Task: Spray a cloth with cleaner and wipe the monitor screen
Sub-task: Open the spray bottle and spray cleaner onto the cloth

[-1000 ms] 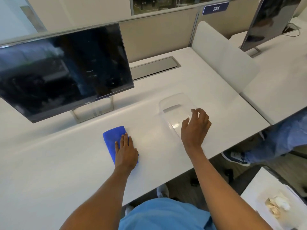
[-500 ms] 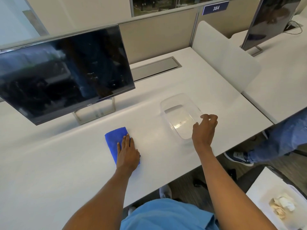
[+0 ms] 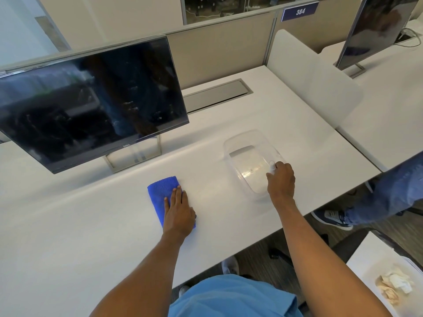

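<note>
A folded blue cloth [image 3: 162,188] lies on the white desk [image 3: 68,225] in front of the monitor. My left hand [image 3: 178,213] rests flat on the cloth's near half, fingers straight and together. The dark monitor [image 3: 91,99] stands on its silver stand at the back left, its screen smudged and reflective. My right hand [image 3: 281,181] is curled at the right rim of a clear plastic container [image 3: 242,145]. Something small and pale shows at its fingertips. I cannot tell whether that is a held object or the rim. No spray bottle is plainly visible.
A grey cable hatch [image 3: 217,94] is set into the desk behind the container. A white divider [image 3: 315,83] separates a neighbouring desk with a second monitor [image 3: 375,28]. Another person's leg and shoe [image 3: 332,218] stand at the right. A bin with crumpled paper [image 3: 393,287] is at bottom right.
My right hand moved from over the container's near end to its right rim and curled its fingers there. The left hand stayed flat on the cloth.
</note>
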### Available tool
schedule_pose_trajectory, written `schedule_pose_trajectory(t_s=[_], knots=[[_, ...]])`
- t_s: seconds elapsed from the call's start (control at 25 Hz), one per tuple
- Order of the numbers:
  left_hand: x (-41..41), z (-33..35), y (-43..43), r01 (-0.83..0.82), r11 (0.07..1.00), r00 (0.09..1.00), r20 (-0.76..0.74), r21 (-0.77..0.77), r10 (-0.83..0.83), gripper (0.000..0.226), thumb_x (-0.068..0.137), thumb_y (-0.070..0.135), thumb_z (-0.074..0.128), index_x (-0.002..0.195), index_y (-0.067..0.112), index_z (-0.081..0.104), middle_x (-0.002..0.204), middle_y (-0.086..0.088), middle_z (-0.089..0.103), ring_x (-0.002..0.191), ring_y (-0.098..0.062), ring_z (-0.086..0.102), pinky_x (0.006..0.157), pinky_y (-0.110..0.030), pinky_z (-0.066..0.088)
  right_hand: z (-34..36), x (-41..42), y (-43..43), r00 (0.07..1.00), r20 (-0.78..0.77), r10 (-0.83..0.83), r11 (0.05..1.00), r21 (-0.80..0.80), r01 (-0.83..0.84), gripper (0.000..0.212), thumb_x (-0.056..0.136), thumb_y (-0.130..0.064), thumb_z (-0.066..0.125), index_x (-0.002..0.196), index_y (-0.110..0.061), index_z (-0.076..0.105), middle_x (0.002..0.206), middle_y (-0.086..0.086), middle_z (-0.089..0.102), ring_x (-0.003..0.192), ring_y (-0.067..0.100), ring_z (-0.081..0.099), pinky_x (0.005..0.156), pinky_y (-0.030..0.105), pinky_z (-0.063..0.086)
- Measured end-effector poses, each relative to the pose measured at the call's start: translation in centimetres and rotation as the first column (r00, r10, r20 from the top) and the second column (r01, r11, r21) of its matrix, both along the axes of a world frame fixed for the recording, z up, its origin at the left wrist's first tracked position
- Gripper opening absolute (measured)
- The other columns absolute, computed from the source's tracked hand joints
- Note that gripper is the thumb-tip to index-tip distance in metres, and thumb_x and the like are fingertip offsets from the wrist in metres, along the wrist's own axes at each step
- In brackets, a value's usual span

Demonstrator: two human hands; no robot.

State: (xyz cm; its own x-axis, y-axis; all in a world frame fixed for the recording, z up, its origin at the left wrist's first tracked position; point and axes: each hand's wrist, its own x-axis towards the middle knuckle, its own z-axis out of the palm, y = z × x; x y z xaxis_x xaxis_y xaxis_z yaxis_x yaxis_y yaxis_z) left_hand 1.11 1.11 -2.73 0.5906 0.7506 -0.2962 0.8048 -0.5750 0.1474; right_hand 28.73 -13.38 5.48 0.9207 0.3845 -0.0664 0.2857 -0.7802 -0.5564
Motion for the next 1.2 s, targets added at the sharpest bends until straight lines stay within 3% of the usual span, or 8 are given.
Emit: schedule_pose_trajectory(t_s=[0.2,0.32,0.44,0.6,0.76,0.96,1.2], knots=[[-0.1,0.0,0.0,0.007,1.000,1.000,-0.007,-0.004,-0.007,0.065,0.112,0.033,0.032,0.168,0.007,0.012,0.178,-0.011,-0.003,0.165,-0.027,-0.005,0.134,-0.049,0.001,1.8,0.1,0.7,0.987,0.159,0.031,0.999,-0.031,-0.027,0.028,0.098,-0.019,0.070,0.119,-0.001,0.063,0.116,0.017,0.064,0.110,0.036,0.062,0.094,0.047,0.054],[-0.2,0.0,0.0,0.008,1.000,1.000,0.007,-0.007,-0.008,0.063,0.113,0.034,0.030,0.168,0.008,0.013,0.178,-0.010,-0.002,0.165,-0.026,-0.005,0.134,-0.050,0.002,3.5,-0.5,2.0,0.962,0.273,0.022,0.991,0.119,-0.056,0.029,0.095,-0.020,0.074,0.117,-0.004,0.065,0.114,0.014,0.063,0.102,0.035,0.064,0.089,0.046,0.055],[-0.3,0.3,0.0,-0.001,1.000,0.999,0.038,-0.016,0.002,0.062,0.114,0.035,0.028,0.168,0.008,0.013,0.178,-0.009,0.002,0.166,-0.025,-0.003,0.134,-0.049,0.002,5.0,-1.7,3.6,0.946,0.322,0.028,0.947,0.293,-0.128,0.025,0.095,-0.019,0.074,0.116,-0.007,0.065,0.113,0.010,0.060,0.093,0.031,0.066,0.080,0.037,0.054],[-0.8,0.9,0.0,-0.025,0.998,0.979,0.198,-0.066,0.038,0.058,0.114,0.030,0.031,0.167,0.010,0.020,0.178,-0.006,0.011,0.165,-0.022,0.005,0.135,-0.045,0.003,5.7,-4.0,5.6,0.926,0.361,0.111,0.885,0.388,-0.258,0.021,0.095,-0.018,0.074,0.111,-0.008,0.065,0.109,0.007,0.058,0.090,0.025,0.064,0.075,0.031,0.050],[-1.6,1.4,0.0,-0.055,0.994,0.932,0.353,-0.097,0.086,0.055,0.113,0.023,0.039,0.165,0.010,0.029,0.175,-0.005,0.023,0.164,-0.021,0.016,0.135,-0.042,0.007,4.7,-7.2,7.0,0.914,0.339,0.221,0.846,0.399,-0.353,0.022,0.095,-0.019,0.076,0.110,-0.006,0.066,0.107,0.008,0.060,0.088,0.024,0.064,0.074,0.024,0.047],[-3.0,1.5,0.0,-0.069,0.992,0.908,0.405,-0.109,0.108,0.055,0.113,0.025,0.039,0.166,0.013,0.030,0.174,-0.002,0.026,0.162,-0.019,0.021,0.134,-0.039,0.010,2.3,-11.3,7.9,0.879,0.225,0.420,0.798,0.368,-0.476,0.027,0.096,-0.020,0.076,0.118,-0.007,0.066,0.113,0.006,0.063,0.095,0.024,0.067,0.081,0.033,0.058],[-4.1,2.8,-0.5,-0.068,0.996,0.862,0.500,-0.059,0.089,0.054,0.111,0.038,0.044,0.162,0.021,0.037,0.165,0.001,0.043,0.152,-0.020,0.038,0.130,-0.038,0.027,0.2,-15.4,8.8,0.793,0.128,0.596,0.729,0.327,-0.601,0.029,0.096,-0.024,0.075,0.120,-0.011,0.066,0.112,0.003,0.063,0.095,0.021,0.067,0.081,0.036,0.059]])
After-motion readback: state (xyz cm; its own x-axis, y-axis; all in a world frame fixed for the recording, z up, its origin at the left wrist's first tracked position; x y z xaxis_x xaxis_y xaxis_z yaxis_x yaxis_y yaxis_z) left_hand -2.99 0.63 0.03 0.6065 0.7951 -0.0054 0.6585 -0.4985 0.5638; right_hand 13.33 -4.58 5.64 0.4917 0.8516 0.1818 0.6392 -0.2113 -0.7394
